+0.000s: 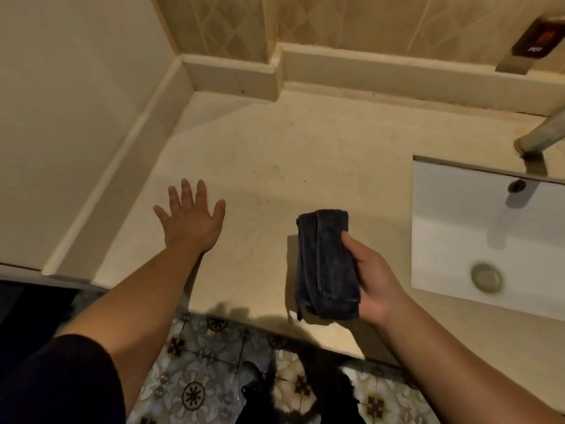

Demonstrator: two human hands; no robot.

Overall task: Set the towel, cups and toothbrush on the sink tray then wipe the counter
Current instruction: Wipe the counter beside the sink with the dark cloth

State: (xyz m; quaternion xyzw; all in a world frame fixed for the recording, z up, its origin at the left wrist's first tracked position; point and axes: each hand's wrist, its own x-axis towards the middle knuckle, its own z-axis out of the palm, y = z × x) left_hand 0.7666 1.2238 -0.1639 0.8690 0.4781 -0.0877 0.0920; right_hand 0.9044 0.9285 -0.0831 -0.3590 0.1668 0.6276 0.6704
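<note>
Right hand [371, 280]: grip clamping folded dark towel [325, 264] over the bench [305, 154]. Left hand [191, 218]: fingers spreading apart, possibly touching bench, far left of sink [452, 240].

Beige counter [305, 154], inset white sink [452, 240]

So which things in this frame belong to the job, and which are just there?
Job:
dark folded towel, held in the right hand
counter
left hand, open and empty

Just there:
sink basin
faucet
patterned floor tiles
</note>
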